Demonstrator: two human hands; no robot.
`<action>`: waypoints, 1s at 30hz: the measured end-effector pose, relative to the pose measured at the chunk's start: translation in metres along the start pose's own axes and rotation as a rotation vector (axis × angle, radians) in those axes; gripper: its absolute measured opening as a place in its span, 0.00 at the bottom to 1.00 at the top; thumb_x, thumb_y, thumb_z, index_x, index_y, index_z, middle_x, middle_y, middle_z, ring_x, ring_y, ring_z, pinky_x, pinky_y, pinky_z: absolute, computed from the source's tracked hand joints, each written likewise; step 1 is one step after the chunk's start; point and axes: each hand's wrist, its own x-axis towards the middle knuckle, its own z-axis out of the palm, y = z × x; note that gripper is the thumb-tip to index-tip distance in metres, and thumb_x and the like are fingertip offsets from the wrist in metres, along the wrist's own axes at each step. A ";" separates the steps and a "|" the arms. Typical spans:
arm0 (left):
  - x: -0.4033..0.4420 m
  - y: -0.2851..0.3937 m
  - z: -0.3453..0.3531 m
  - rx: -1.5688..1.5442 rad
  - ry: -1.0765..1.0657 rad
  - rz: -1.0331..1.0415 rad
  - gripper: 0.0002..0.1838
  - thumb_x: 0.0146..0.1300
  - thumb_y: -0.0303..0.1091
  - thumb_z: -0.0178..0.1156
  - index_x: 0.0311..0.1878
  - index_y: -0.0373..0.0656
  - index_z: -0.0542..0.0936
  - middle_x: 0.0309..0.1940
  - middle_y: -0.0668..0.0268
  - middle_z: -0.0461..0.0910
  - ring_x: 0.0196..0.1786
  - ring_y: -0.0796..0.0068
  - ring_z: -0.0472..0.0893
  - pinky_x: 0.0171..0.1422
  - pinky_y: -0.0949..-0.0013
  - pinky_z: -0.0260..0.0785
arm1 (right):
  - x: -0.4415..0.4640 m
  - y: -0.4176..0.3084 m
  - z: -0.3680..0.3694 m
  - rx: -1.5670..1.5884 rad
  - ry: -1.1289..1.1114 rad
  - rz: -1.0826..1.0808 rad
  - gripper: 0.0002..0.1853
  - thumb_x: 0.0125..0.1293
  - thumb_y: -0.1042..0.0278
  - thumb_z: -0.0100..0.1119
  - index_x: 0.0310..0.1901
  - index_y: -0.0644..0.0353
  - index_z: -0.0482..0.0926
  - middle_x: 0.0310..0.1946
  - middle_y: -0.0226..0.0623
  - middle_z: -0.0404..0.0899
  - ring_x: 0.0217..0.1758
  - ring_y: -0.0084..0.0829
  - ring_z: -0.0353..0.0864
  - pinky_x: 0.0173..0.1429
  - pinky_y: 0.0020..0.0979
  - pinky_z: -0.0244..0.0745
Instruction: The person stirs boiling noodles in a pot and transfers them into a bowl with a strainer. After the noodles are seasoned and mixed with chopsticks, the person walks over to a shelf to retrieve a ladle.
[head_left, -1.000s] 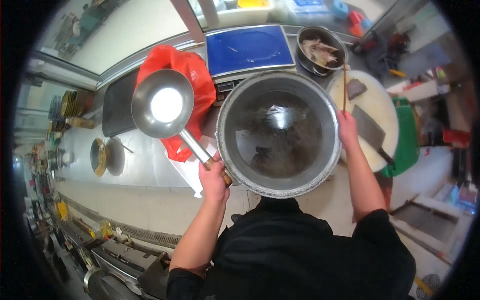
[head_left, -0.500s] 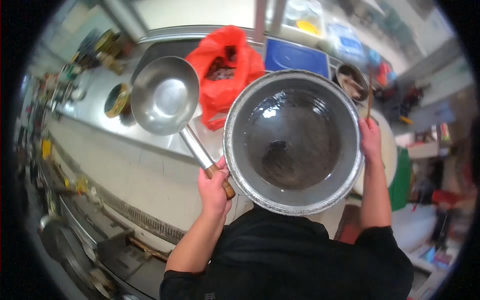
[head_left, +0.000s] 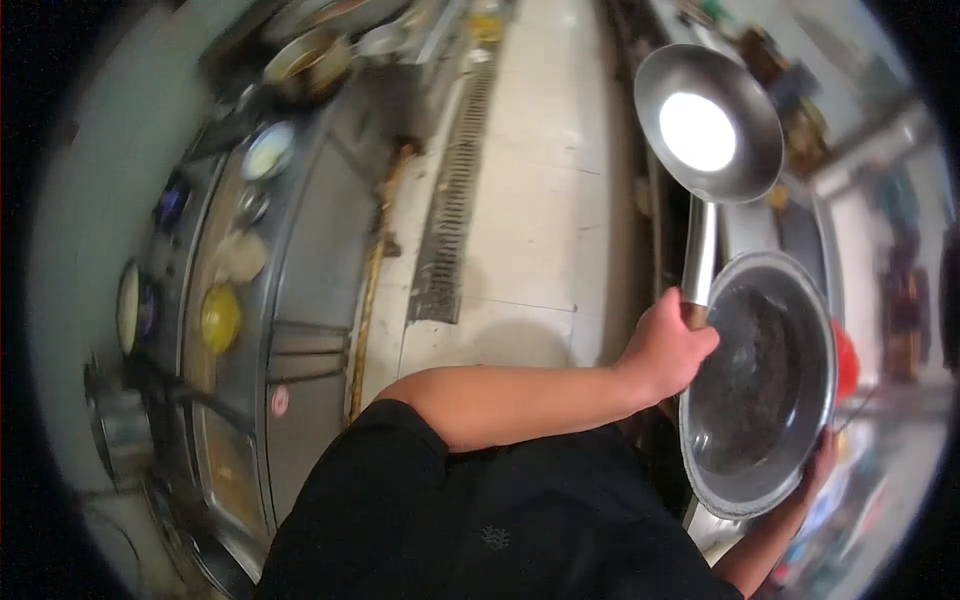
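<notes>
Head view: we note our left hand [head_left: 665,345] wrapped round the handle [head_left: 701,255], at the pot's inner side. Our right hand [head_left: 823,462] grips the pot [head_left: 828,350] opposite, fingers partly hidden. Pot: wide, dull grey, dark and glinting inside. Pan [head_left: 750,110]: round, smooth grey metal, glare-bright centrally, extending past the pot. Beyond, pale floor [head_left: 540,210], blurred drain grate [head_left: 455,190].

Two hands showing: left hand [head_left: 665,345] at 3 o'clock, right hand [head_left: 822,458] at 4. One handled pan [head_left: 755,130] shining at 2. One big basin [head_left: 808,360] tilting toward 4. One floor drain [head_left: 450,200] running at 12. One white bowl [head_left: 268,152] sitting at 10, one yellow item [head_left: 221,318] at 9.
</notes>
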 end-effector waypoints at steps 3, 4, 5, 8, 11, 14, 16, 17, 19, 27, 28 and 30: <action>-0.012 0.034 -0.088 0.011 0.235 0.221 0.15 0.51 0.29 0.59 0.42 0.35 0.71 0.30 0.63 0.75 0.33 0.74 0.75 0.39 0.67 0.70 | 0.029 -0.088 0.101 0.326 -0.110 -0.086 0.20 0.71 0.53 0.51 0.47 0.64 0.78 0.38 0.31 0.79 0.40 0.22 0.74 0.46 0.25 0.69; -0.018 0.046 -0.122 0.009 0.279 0.178 0.15 0.51 0.29 0.59 0.41 0.35 0.71 0.29 0.64 0.74 0.32 0.75 0.74 0.37 0.68 0.69 | 0.045 -0.108 0.136 0.233 -0.148 -0.144 0.18 0.71 0.55 0.52 0.46 0.64 0.78 0.37 0.30 0.80 0.39 0.22 0.74 0.45 0.25 0.69; -0.024 0.060 -0.155 0.005 0.327 0.136 0.14 0.51 0.29 0.59 0.41 0.36 0.71 0.28 0.65 0.73 0.31 0.76 0.74 0.36 0.68 0.69 | 0.056 -0.141 0.173 0.338 -0.206 -0.133 0.17 0.71 0.56 0.51 0.46 0.64 0.78 0.36 0.30 0.80 0.38 0.22 0.74 0.44 0.24 0.69; -0.028 0.066 -0.212 -0.006 0.533 0.281 0.14 0.51 0.28 0.59 0.41 0.37 0.71 0.27 0.67 0.72 0.30 0.77 0.72 0.34 0.69 0.68 | 0.079 -0.237 0.262 0.399 -0.339 -0.233 0.16 0.71 0.58 0.50 0.44 0.63 0.79 0.35 0.29 0.79 0.37 0.21 0.74 0.44 0.24 0.69; -0.042 0.099 -0.290 -0.172 0.661 0.312 0.13 0.51 0.26 0.59 0.40 0.40 0.70 0.26 0.70 0.69 0.28 0.79 0.70 0.31 0.70 0.65 | 0.108 -0.349 0.366 0.387 -0.438 -0.350 0.15 0.71 0.58 0.50 0.42 0.63 0.79 0.34 0.29 0.77 0.36 0.21 0.72 0.43 0.24 0.67; -0.054 0.127 -0.368 -0.209 0.814 0.497 0.11 0.52 0.25 0.59 0.37 0.42 0.68 0.24 0.71 0.67 0.22 0.82 0.67 0.22 0.73 0.59 | 0.099 -0.467 0.464 0.401 -0.529 -0.526 0.14 0.70 0.59 0.52 0.40 0.63 0.78 0.32 0.27 0.75 0.35 0.19 0.70 0.41 0.23 0.66; -0.062 0.157 -0.422 -0.284 0.880 0.450 0.11 0.52 0.24 0.59 0.37 0.42 0.69 0.24 0.71 0.69 0.23 0.80 0.69 0.22 0.72 0.61 | 0.070 -0.560 0.531 0.369 -0.570 -0.698 0.12 0.71 0.62 0.52 0.40 0.63 0.79 0.30 0.24 0.75 0.33 0.17 0.70 0.39 0.21 0.66; -0.061 0.166 -0.449 -0.270 0.924 0.481 0.12 0.52 0.23 0.60 0.39 0.42 0.69 0.25 0.70 0.70 0.24 0.78 0.72 0.25 0.70 0.65 | 0.050 -0.606 0.559 0.379 -0.630 -0.665 0.11 0.70 0.63 0.53 0.39 0.63 0.79 0.29 0.24 0.75 0.33 0.17 0.70 0.38 0.21 0.65; -0.064 0.185 -0.502 -0.303 1.032 0.619 0.12 0.51 0.24 0.59 0.38 0.40 0.70 0.25 0.68 0.72 0.24 0.76 0.72 0.26 0.68 0.65 | 0.051 -0.675 0.628 0.421 -0.754 -0.664 0.13 0.70 0.61 0.54 0.41 0.64 0.79 0.31 0.26 0.76 0.34 0.19 0.71 0.40 0.23 0.67; -0.120 0.294 -0.682 -0.332 1.487 0.690 0.13 0.49 0.25 0.62 0.38 0.41 0.71 0.25 0.68 0.71 0.21 0.76 0.70 0.19 0.69 0.60 | -0.119 -0.956 0.797 0.442 -0.994 -0.830 0.13 0.68 0.62 0.53 0.41 0.64 0.80 0.30 0.29 0.77 0.34 0.22 0.71 0.40 0.27 0.67; -0.134 0.302 -0.694 -0.335 1.495 0.699 0.13 0.49 0.25 0.62 0.38 0.41 0.71 0.25 0.68 0.71 0.21 0.76 0.70 0.19 0.69 0.60 | -0.143 -0.978 0.807 0.489 -1.016 -0.806 0.13 0.68 0.62 0.53 0.39 0.64 0.80 0.30 0.29 0.77 0.33 0.22 0.71 0.39 0.28 0.67; -0.160 0.330 -0.729 -0.325 1.546 0.664 0.13 0.48 0.25 0.62 0.38 0.41 0.71 0.24 0.68 0.71 0.20 0.75 0.70 0.20 0.68 0.60 | -0.146 -1.028 0.896 0.549 -1.125 -0.933 0.13 0.67 0.61 0.54 0.40 0.64 0.81 0.31 0.29 0.78 0.32 0.22 0.71 0.39 0.27 0.68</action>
